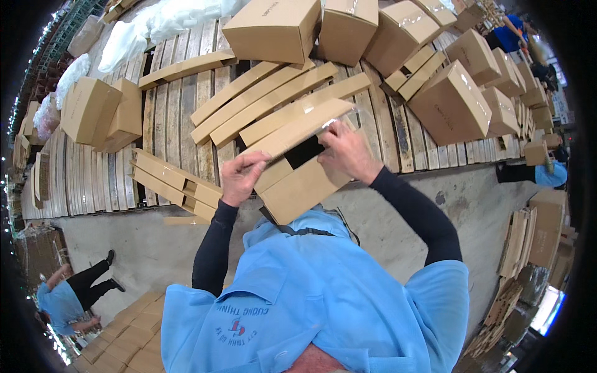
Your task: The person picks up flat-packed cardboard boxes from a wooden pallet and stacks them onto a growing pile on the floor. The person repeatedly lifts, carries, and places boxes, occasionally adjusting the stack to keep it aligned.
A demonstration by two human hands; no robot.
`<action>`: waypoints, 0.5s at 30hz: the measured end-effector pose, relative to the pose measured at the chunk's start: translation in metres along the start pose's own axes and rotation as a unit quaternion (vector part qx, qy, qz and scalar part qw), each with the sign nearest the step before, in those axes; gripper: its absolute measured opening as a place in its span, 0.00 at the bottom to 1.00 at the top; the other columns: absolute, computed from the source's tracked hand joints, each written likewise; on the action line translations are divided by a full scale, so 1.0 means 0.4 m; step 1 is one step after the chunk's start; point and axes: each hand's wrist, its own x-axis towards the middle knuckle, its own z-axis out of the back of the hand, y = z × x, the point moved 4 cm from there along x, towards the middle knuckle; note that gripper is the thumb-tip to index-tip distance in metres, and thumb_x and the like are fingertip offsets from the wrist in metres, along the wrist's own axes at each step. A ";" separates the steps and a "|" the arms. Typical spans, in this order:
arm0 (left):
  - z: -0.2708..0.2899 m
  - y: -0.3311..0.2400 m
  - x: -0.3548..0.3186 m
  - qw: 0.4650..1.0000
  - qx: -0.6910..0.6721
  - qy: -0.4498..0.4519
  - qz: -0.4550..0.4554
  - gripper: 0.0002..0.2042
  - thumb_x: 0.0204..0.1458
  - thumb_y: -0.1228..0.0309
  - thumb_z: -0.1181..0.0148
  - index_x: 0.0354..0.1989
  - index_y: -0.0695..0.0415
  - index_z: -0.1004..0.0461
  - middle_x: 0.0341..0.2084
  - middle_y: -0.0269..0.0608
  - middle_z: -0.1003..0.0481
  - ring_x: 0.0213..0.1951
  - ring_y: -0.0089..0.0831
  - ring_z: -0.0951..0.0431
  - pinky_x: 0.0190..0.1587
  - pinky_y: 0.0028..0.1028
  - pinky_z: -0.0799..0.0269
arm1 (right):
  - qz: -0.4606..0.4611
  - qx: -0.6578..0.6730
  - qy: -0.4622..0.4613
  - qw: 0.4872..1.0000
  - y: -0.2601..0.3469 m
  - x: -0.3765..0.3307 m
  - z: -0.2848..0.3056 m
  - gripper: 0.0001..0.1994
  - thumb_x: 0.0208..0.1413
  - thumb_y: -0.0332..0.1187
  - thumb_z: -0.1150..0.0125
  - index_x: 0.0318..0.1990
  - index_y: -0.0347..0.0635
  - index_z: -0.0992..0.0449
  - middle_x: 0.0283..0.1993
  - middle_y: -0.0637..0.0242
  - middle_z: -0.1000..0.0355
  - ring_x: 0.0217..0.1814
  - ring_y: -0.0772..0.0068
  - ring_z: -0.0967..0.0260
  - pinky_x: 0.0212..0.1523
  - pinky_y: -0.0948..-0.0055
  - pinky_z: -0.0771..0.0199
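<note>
Your left hand [239, 177] and right hand [348, 152] on the box [298, 180] before you, flat cartons [267, 99] behind it, assembled boxes [448, 102] right, slatted platform [174, 105] beneath.

shirt: light blue, short-sleeved, printed emblem; undersleeves: long, dark, probably black; hands [239, 177]: bare

Bright, even indoor light with soft shadows; glare at the lower right rim (fisheye bends the edges), corners black, slight blur throughout.

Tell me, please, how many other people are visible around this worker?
3: one bending at lower left, one at upper right, one partly visible at right edge. More may be hidden.
</note>
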 end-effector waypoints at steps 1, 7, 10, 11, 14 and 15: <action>-0.005 -0.005 0.004 0.999 0.034 0.011 -0.004 0.06 0.50 0.81 0.40 0.36 0.62 0.22 0.34 0.42 0.19 0.43 0.34 0.20 0.51 0.34 0.27 | 0.006 -0.021 -0.044 0.999 0.004 -0.007 -0.021 0.24 0.34 0.33 0.26 0.42 0.43 0.29 0.43 0.58 0.36 0.49 0.53 0.36 0.47 0.60 0.31; 0.002 0.045 -0.061 0.988 0.124 0.054 -0.072 0.07 0.48 0.81 0.38 0.36 0.59 0.20 0.36 0.39 0.19 0.44 0.34 0.20 0.57 0.41 0.32 | -0.016 -0.087 -0.146 0.985 0.046 -0.020 -0.033 0.37 0.29 0.38 0.23 0.54 0.52 0.31 0.55 0.60 0.44 0.62 0.56 0.50 0.60 0.53 0.52; -0.001 0.061 -0.094 0.972 0.190 0.053 -0.125 0.05 0.47 0.80 0.37 0.32 0.58 0.21 0.37 0.37 0.19 0.46 0.35 0.21 0.57 0.42 0.31 | -0.006 -0.142 -0.089 0.986 0.033 0.005 -0.021 0.32 0.31 0.38 0.25 0.51 0.55 0.28 0.57 0.63 0.41 0.64 0.59 0.50 0.61 0.54 0.52; 0.004 0.067 -0.100 0.969 0.204 0.047 -0.133 0.04 0.47 0.80 0.37 0.31 0.58 0.22 0.38 0.36 0.20 0.46 0.35 0.21 0.57 0.42 0.31 | 0.010 -0.139 -0.083 0.987 0.008 0.000 -0.027 0.31 0.32 0.38 0.25 0.50 0.56 0.27 0.56 0.64 0.40 0.63 0.60 0.49 0.61 0.54 0.52; 0.006 0.084 -0.096 0.950 0.251 0.067 -0.175 0.03 0.46 0.79 0.36 0.26 0.58 0.24 0.40 0.34 0.20 0.47 0.34 0.21 0.56 0.42 0.31 | 0.043 -0.122 -0.065 0.989 -0.067 -0.025 -0.047 0.25 0.37 0.38 0.28 0.48 0.57 0.25 0.52 0.69 0.36 0.60 0.63 0.44 0.61 0.53 0.52; 0.008 0.086 -0.089 0.940 0.270 0.081 -0.191 0.03 0.46 0.79 0.36 0.25 0.58 0.25 0.41 0.33 0.20 0.48 0.33 0.21 0.56 0.42 0.31 | 0.041 -0.117 -0.058 0.991 -0.081 -0.026 -0.048 0.25 0.38 0.38 0.28 0.49 0.57 0.25 0.52 0.69 0.36 0.60 0.63 0.44 0.61 0.53 0.52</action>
